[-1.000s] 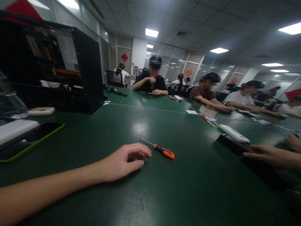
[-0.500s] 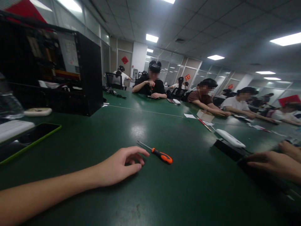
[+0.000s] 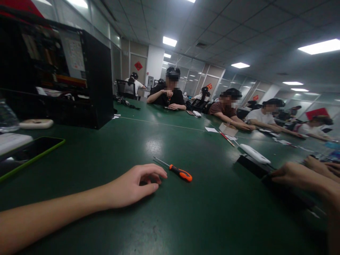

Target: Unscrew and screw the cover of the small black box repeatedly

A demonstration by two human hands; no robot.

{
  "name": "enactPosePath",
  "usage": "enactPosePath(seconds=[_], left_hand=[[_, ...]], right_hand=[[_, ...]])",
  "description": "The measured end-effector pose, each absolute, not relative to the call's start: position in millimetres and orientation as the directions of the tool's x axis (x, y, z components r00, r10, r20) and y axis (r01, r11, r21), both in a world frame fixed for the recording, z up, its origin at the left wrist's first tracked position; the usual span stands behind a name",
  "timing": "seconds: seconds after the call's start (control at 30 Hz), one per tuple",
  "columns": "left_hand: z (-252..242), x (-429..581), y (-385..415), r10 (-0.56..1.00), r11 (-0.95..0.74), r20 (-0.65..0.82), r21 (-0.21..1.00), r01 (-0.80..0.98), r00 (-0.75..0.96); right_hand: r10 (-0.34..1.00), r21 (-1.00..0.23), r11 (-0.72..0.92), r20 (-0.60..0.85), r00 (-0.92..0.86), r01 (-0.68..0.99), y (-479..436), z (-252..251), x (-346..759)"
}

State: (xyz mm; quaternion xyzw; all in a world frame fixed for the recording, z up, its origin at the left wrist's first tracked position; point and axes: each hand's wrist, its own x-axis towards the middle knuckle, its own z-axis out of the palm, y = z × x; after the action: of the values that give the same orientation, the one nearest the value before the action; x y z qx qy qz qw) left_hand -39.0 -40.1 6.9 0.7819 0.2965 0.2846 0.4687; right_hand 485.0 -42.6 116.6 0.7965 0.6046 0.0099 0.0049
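The left hand point(image 3: 135, 186) rests on the green table point(image 3: 159, 226), loosely curled with thumb and fingers apart and nothing in its grip. The orange-and-black screwdriver point(image 3: 182, 173) lies just beyond its fingertips, handle pointing away to the right, shaft toward the far edge (a narrow gap seems to remain, though contact is hard to judge). The right hand is out of view, so its grip cannot be told.

Farther back on the table's left side stands a black computer case point(image 3: 98, 81), open-sided, with a labelled metal unit point(image 3: 73, 53) inside. Toward the right side sits a small pale box point(image 3: 227, 130); its contents are too small to tell.
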Motion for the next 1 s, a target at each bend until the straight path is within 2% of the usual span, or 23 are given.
enactPosePath(seconds=[0.07,0.1,0.27,0.5,0.8,1.0], left_hand=[[7.0,-38.9,-40.1,0.730,-0.389,0.174,0.901,0.192,0.662],[7.2,-38.9,-40.1,0.728,-0.391,0.179,0.901,0.186,0.662],[8.8,-38.4,-41.4,0.731,-0.377,0.170,0.908,0.182,0.661],[8.0,-38.2,-40.2,0.728,-0.389,0.178,0.902,0.186,0.662],[8.4,-39.4,-40.5,0.730,-0.388,0.179,0.903,0.184,0.660],[7.1,-38.8,-38.7,0.726,-0.390,0.189,0.905,0.169,0.661]], right_hand=[[0.950,-0.045,-0.281,-0.156,0.271,0.959,-39.4,115.1,492.6],[0.945,-0.055,-0.277,-0.194,0.262,0.959,-39.0,113.6,496.7],[0.955,0.100,-0.247,-0.143,0.260,0.964,-36.7,102.9,511.7],[0.959,0.182,-0.221,-0.141,0.248,0.958,-25.5,97.9,516.7],[0.971,0.125,-0.217,-0.069,0.227,0.968,-5.9,99.8,507.8],[0.996,0.117,-0.063,-0.061,0.071,0.991,0.5,101.9,477.8]])
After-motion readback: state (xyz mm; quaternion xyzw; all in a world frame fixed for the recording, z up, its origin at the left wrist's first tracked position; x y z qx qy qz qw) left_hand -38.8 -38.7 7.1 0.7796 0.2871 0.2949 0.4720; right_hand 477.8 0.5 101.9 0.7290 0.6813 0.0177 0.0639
